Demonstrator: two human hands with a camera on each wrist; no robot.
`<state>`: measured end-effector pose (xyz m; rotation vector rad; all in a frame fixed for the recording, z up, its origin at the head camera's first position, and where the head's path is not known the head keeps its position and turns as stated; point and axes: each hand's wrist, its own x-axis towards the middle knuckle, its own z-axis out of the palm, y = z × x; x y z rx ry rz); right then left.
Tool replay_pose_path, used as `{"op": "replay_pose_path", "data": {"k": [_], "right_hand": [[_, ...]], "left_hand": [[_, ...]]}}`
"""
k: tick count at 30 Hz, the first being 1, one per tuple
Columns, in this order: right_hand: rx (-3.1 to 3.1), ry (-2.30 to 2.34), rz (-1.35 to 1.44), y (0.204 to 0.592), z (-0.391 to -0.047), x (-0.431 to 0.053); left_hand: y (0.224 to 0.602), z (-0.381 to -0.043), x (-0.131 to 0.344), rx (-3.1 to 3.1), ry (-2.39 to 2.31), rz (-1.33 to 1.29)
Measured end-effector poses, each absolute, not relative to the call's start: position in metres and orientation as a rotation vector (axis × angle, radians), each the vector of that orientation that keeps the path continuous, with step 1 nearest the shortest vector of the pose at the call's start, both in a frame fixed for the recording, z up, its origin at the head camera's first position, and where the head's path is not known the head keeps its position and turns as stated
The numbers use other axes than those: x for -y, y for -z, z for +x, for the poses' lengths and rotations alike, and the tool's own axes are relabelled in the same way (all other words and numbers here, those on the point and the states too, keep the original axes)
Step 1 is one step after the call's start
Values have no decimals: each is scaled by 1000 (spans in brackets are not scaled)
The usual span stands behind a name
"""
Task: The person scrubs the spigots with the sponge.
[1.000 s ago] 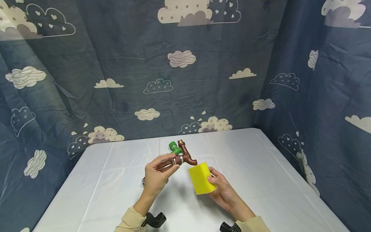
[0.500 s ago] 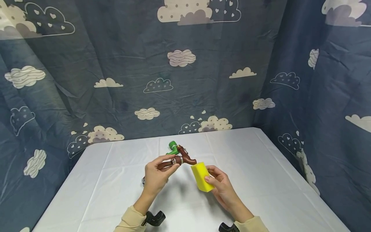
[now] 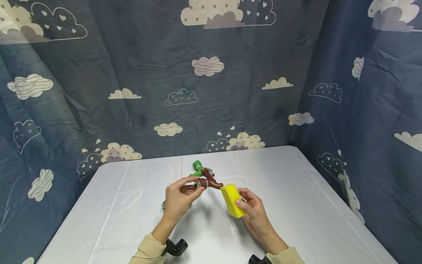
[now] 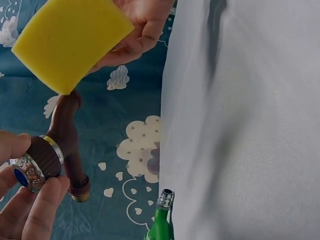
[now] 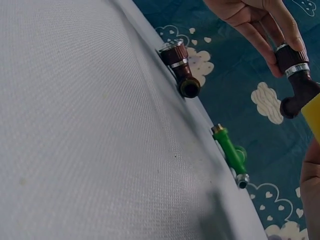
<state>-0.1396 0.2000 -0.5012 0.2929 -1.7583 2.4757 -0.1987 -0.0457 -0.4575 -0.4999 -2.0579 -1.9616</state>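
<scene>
In the head view my left hand (image 3: pixel 179 197) grips a brown tap (image 3: pixel 211 181) by its ribbed knob, above the white table. The left wrist view shows fingertips round the knob's silver rim, with its blue centre facing out and the threaded brass inlet (image 4: pixel 80 197) at the other end of the body. My right hand (image 3: pixel 258 214) holds a yellow sponge (image 3: pixel 232 201) between thumb and fingers. The sponge's upper edge is right at the tap's spout, overlapping it in the left wrist view.
A green tap (image 5: pixel 231 154) lies on the table (image 3: pixel 280 190) behind the held one. Another brown tap (image 5: pixel 178 64) lies on the table, mostly hidden behind my left hand in the head view. A dark cloud-print curtain (image 3: pixel 230 102) surrounds the table's back and sides.
The brown tap has rolled in my left hand, so its brass inlet has turned down and out of sight in the head view. The sponge has shifted slightly right and turned more edge-on.
</scene>
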Motion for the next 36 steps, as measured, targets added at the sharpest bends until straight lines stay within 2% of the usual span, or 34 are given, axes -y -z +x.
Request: {"op": "replay_pose_path", "data": {"k": [11,24,36], "right_hand": [[1694,-2422,279,506,-140,-200],[2237,-1534,574,507,-138,-195],[2155,-1377,632,506,-139,-196]], "left_hand": [[463,-199,46,2096,1724,-679],[460,-191,44,2256,1487,-977],[449,-187,49,2282,1469,-1062]]}}
